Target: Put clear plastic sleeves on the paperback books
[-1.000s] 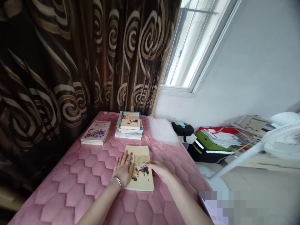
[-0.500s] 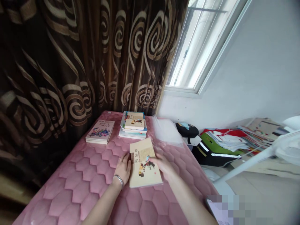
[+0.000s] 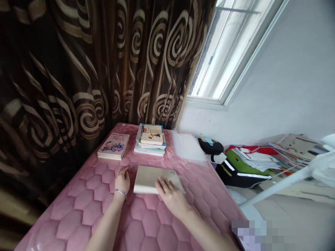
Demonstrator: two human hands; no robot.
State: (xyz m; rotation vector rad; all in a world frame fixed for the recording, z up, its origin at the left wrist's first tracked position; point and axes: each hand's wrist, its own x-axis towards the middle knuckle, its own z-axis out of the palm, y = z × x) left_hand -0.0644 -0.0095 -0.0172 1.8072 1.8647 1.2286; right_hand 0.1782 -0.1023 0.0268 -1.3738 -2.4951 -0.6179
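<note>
A cream book [image 3: 148,177] lies flat on the pink quilted mattress [image 3: 110,223] with its plain back cover up; a small label sits near its far right corner. My right hand [image 3: 172,197] rests on the book's right part, fingers stretched out and pressed down flat. Left of the book, apart from it, my left hand [image 3: 122,179] hovers at or just above the mattress with loosely bent fingers and nothing held. A bracelet [image 3: 120,192] circles my left wrist.
Behind, a book stack [image 3: 150,148] is topped by a smaller cream book [image 3: 154,135]. Pink-covered books [image 3: 113,146] lie left of it, clear plastic sheets [image 3: 187,148] right. A patterned curtain [image 3: 146,62] hangs behind; a white fan [image 3: 285,186], bag [image 3: 240,167] and papers stand beyond the right edge.
The cream book has been turned over from its illustrated front to its plain back and lies sideways. My left hand has moved off it to the left; my right hand now lies on top.
</note>
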